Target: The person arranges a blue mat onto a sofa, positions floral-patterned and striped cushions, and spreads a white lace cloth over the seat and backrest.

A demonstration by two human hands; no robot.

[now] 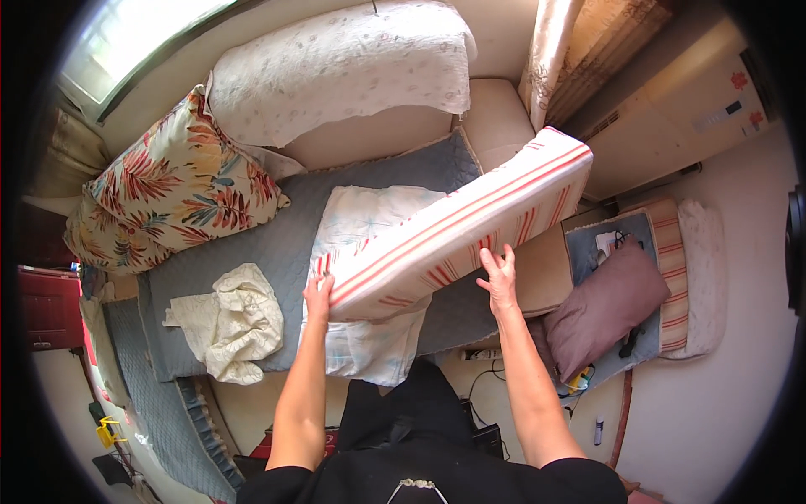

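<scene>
A long foam-like cushion (466, 227) in a white cover with red stripes slants across the sofa, its right end higher in the picture. My left hand (318, 299) grips its lower left corner. Against its near long side is my right hand (500, 280), fingers spread and not wrapped around it; whether it bears weight cannot be told. Beneath the cushion's left part lies a white pillow or folded cloth with a pale blue pattern (371, 353), on a blue quilted sofa cover (302, 208). A crumpled cream cloth (245, 321) rests to the left of my left hand.
Leaf-print pillows (182, 183) lean at the left end of the sofa. A white patterned cloth (340, 69) drapes over the backrest (384, 132). At right, a mauve pillow (607, 309) lies on another blue-covered seat. Cables (482, 397) and a marker-like tube (598, 430) are on the floor.
</scene>
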